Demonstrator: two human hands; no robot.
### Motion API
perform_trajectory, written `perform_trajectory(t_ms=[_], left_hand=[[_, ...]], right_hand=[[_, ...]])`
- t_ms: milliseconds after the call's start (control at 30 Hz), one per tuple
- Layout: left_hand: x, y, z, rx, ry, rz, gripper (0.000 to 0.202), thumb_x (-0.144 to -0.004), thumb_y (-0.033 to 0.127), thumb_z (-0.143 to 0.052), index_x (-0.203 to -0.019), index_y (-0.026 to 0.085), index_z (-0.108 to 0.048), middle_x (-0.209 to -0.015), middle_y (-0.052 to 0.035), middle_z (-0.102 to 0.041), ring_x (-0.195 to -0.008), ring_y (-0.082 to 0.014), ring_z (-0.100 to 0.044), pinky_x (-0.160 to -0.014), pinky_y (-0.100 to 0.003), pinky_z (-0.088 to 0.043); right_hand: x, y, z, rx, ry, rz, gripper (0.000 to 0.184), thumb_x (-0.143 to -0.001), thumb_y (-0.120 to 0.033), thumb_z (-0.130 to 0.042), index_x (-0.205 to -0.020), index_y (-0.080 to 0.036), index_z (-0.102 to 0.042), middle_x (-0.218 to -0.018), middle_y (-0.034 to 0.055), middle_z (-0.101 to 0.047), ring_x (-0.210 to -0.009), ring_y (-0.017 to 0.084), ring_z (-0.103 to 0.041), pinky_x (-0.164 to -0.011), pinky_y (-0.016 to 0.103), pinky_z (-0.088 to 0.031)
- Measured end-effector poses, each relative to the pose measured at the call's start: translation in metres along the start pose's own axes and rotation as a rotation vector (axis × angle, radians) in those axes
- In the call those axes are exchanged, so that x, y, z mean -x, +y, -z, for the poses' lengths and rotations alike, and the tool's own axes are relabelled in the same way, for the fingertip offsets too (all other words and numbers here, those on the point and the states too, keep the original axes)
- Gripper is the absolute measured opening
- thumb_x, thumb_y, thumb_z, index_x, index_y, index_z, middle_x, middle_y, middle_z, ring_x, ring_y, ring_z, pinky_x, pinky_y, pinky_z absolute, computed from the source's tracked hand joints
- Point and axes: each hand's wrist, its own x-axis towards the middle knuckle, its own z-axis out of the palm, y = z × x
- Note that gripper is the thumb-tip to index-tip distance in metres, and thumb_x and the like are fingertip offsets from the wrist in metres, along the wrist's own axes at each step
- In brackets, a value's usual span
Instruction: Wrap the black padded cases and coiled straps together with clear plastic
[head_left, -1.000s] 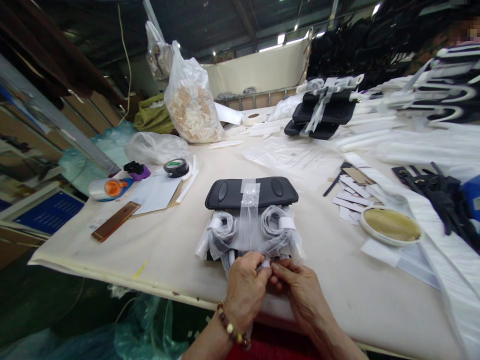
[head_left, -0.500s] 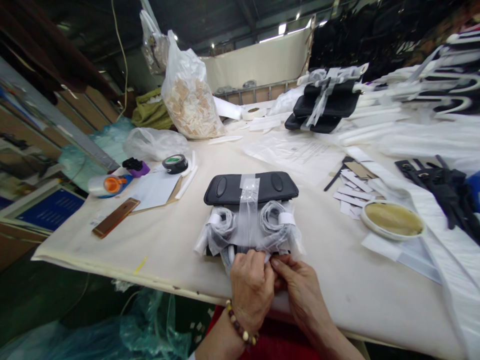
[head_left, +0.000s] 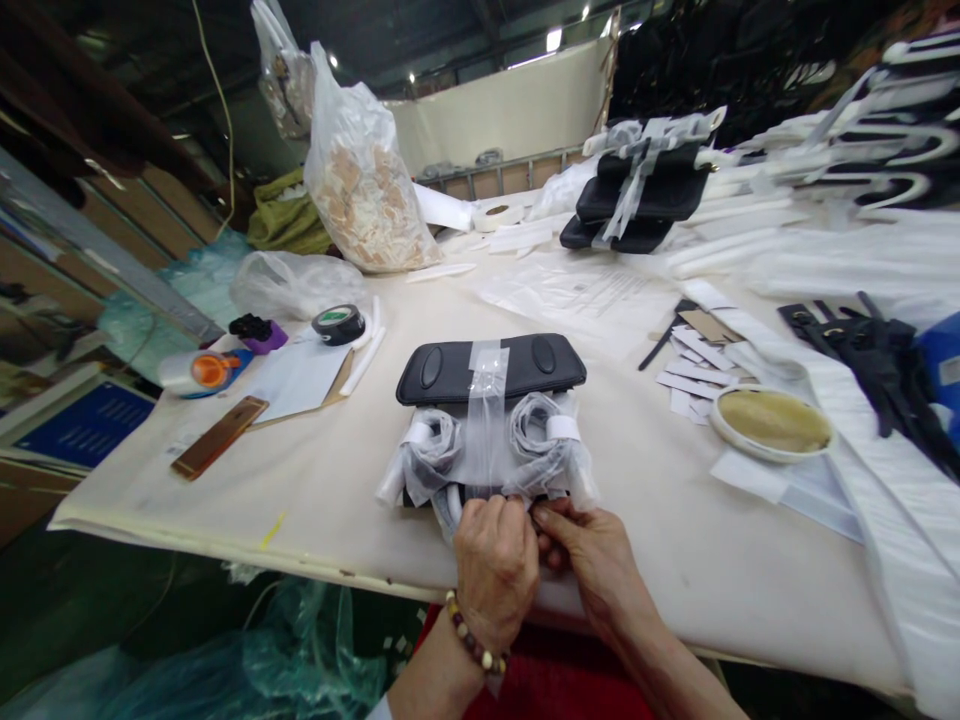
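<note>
Though right at the left hand [head_left: 497,565] — black bundle [head_left: 489,428] mostly beyond.

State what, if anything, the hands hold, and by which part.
Left hand and right hand meet at the near edge of the wrapped bundle; anything held is hidden.

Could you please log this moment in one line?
hands: close together | at: near edge of taped bundle | on: pale table

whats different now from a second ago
The left hand has rolled, its back facing up more; the right hand stays close beside it at the near edge of the wrapped bundle. No release shows. The bundle, phone and black tape lie as before.
</note>
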Motion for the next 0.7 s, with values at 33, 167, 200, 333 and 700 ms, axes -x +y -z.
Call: perform_trajectory(t_ms=[33, 167, 200, 333, 700], left_hand=[[0.0, 0.0, -0.0001, 0.002, 0.001, -0.002, 0.024, -0.084, 0.008, -0.042, -0.063, 0.018, -0.047, -0.058, -0.0014, -0.047, -0.057, -0.0182, -0.041, -0.056, -0.032, -0.03], [0.0001, 0.0, -0.0001, -0.004, -0.002, -0.012, 0.024, -0.084, 0.008, -0.041, -0.063, 0.018, -0.047, -0.058, -0.0013, -0.047, -0.057, -0.0181, -0.041, -0.057, -0.032, -0.031], [0.0001, 0.0, -0.0002, -0.008, -0.004, -0.016, 0.024, -0.084, 0.008, -0.041, -0.063, 0.018, -0.046, -0.058, -0.0014, -0.046, -0.057, -0.018, -0.041, -0.057, -0.032, -0.031], [-0.0003, 0.0004, -0.0007, -0.033, -0.011, -0.042, 0.026, -0.084, 0.007, -0.04, -0.061, 0.018, -0.046, -0.057, -0.0023, -0.046, -0.056, -0.0182, -0.041, -0.056, -0.033, -0.032], [0.0015, 0.0044, -0.0026, -0.137, -0.012, -0.185, 0.03, -0.087, 0.01, -0.031, -0.063, 0.016, -0.049, -0.062, -0.0067, -0.048, -0.059, -0.0201, -0.043, -0.057, -0.035, -0.039]], right_hand=[[0.0, -0.0009, 0.0001, 0.008, 0.006, 0.001, 0.025, -0.045, -0.032, -0.072, -0.052, -0.011, -0.06, -0.04, -0.002, -0.053, -0.035, 0.005, -0.041, -0.036, 0.018, -0.029], [-0.0003, -0.0012, 0.0017, 0.032, 0.023, -0.002, 0.026, -0.045, -0.034, -0.071, -0.052, -0.012, -0.06, -0.041, -0.0021, -0.053, -0.035, 0.005, -0.041, -0.037, 0.018, -0.029], [-0.0005, -0.001, 0.0021, 0.037, 0.028, -0.008, 0.026, -0.044, -0.034, -0.071, -0.052, -0.012, -0.06, -0.04, -0.0024, -0.053, -0.035, 0.005, -0.04, -0.037, 0.018, -0.029], [-0.001, -0.0031, 0.0024, 0.051, 0.037, -0.044, 0.025, -0.043, -0.033, -0.07, -0.05, -0.013, -0.057, -0.037, -0.0041, -0.049, -0.034, 0.005, -0.038, -0.036, 0.017, -0.026], [-0.0017, -0.009, 0.0009, 0.097, -0.012, -0.026, 0.016, -0.045, -0.026, -0.061, -0.045, -0.015, -0.049, -0.039, -0.0048, -0.044, -0.038, 0.005, -0.035, -0.038, 0.019, -0.026]])
